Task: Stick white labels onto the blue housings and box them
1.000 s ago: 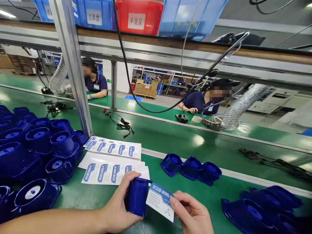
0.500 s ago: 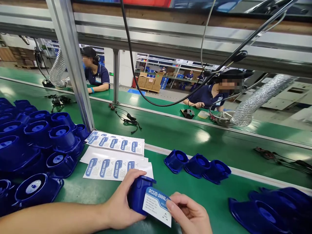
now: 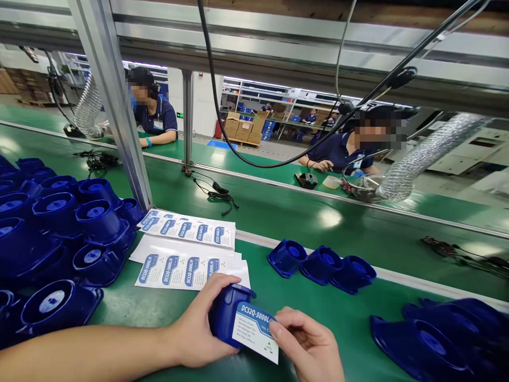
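My left hand (image 3: 202, 329) is wrapped round a dark blue plastic housing (image 3: 225, 317) low in the middle of the head view. Between the thumb and fingers of my right hand (image 3: 308, 339) is the right end of a blue and white label (image 3: 254, 328) printed "DC52Q-5000L/". The label's left edge lies against the housing's side, while its right part stands off from it. Just beyond my left hand, sheets of the same labels (image 3: 181, 271) lie on the green bench, with another stack (image 3: 191, 229) behind them.
Many blue housings (image 3: 97, 217) crowd the left. Three more housings (image 3: 321, 263) stand in a row right of centre, and others (image 3: 433, 339) lie at lower right. A metal post (image 3: 115, 106) rises at left. Black cables (image 3: 217, 192) lie on the belt; two co-workers sit beyond.
The view has shifted slightly. My hands keep the same hold, and the label stays against the housing at nearly the same angle.
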`<state>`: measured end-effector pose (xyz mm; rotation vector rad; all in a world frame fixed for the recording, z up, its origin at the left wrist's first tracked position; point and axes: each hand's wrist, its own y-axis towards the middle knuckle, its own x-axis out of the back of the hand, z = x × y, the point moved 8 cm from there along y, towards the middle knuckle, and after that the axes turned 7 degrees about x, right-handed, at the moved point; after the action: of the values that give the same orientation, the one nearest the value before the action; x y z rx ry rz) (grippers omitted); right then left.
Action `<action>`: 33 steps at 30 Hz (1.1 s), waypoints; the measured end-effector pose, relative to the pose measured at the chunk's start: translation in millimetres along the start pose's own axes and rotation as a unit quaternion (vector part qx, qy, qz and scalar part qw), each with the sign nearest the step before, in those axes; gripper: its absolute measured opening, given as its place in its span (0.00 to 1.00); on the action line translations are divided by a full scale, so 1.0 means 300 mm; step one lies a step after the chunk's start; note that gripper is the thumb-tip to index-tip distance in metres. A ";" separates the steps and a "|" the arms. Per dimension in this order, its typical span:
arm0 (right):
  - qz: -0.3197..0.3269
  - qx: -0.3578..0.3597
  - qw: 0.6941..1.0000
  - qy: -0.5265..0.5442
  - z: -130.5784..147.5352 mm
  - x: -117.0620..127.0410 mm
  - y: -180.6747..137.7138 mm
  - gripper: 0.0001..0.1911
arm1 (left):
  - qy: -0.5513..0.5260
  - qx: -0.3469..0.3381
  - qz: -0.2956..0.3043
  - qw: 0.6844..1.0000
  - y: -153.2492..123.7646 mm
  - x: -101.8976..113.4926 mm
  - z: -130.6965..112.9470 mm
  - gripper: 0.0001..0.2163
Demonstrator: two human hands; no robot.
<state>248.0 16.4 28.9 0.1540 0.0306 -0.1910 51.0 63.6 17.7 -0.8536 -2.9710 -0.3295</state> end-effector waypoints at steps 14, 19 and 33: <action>0.014 0.020 1.000 -0.015 0.014 0.008 0.007 0.12 | -0.013 0.024 0.000 1.000 0.001 0.001 0.005 0.44; -0.029 -0.003 1.000 -0.008 0.029 -0.001 -0.006 0.16 | -0.013 0.021 -0.001 1.000 0.002 0.001 0.006 0.44; -0.048 -0.003 0.999 -0.010 0.035 -0.012 -0.021 0.18 | 0.000 0.021 -0.002 1.000 -0.001 0.002 0.011 0.45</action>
<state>243.5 9.4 38.4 0.1451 0.0185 -0.2892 50.4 64.5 14.5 -0.8444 -2.9684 -0.2676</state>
